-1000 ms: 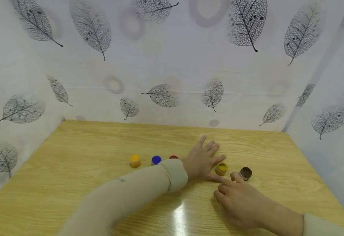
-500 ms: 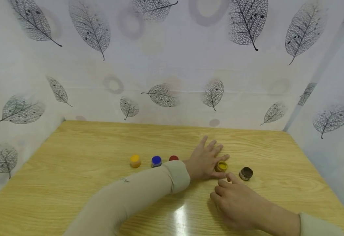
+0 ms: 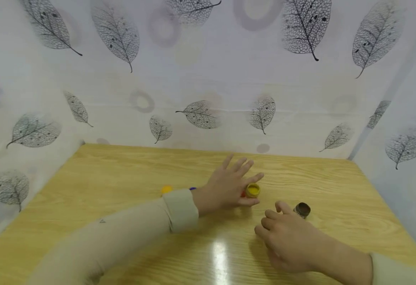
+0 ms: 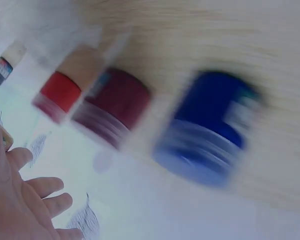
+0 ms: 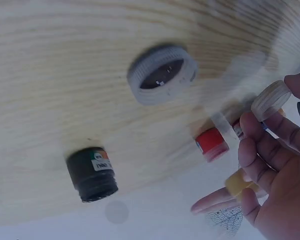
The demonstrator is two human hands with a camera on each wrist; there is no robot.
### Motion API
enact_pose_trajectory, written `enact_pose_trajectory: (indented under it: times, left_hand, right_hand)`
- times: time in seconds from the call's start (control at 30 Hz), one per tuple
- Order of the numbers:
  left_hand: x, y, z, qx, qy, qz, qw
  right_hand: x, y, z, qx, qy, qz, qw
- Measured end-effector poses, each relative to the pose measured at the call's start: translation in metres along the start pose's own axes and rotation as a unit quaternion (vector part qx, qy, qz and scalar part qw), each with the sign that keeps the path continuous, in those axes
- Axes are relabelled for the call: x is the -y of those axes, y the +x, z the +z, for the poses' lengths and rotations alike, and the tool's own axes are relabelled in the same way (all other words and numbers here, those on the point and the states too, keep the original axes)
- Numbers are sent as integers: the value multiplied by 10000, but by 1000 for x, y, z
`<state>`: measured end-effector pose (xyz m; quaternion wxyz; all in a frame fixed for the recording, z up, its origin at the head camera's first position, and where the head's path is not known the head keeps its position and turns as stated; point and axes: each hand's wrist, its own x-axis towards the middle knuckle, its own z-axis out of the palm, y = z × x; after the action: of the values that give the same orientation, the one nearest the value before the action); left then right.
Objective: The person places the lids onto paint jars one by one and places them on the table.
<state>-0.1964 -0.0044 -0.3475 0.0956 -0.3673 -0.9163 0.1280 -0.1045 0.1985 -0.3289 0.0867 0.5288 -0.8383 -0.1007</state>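
My left hand, fingers spread, pinches a small open yellow paint jar between thumb and index finger. Part of a red jar shows beside it in the head view. In the right wrist view, the yellow jar overlaps the wall behind. My right hand holds a clear ribbed lid between thumb and fingers; the hand itself hides this lid in the head view. Just beyond the right hand stands an open dark paint jar. A dark-stained lid lies on the table close to it.
A blue jar and a dark red jar stand capped in a row with the red one. An orange-topped jar is at the row's left end, partly behind the left sleeve. A leaf-patterned cloth surrounds the wooden table.
My left hand has closed on the yellow jar and carried it left, away from the dark jar toward the red one. The right hand has stayed almost in place.
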Motion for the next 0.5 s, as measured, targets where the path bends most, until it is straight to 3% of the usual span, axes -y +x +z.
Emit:
enact_pose_trajectory:
  times: [0.23,0.37,0.5]
  left_hand:
    - [26,-38,-3,-291,-50,-171,9994]
    - [33,-64,-2,-468,-68,-127,9988]
    - [37,-85,-4,-410,-142,-48,9990]
  right_hand:
    - [-5,16,-6,-547,19,-156,9984]
    - [-14,27,-12,-929,139,-59,9956]
    - [-24,35,-17,-1104,222,140,9935]
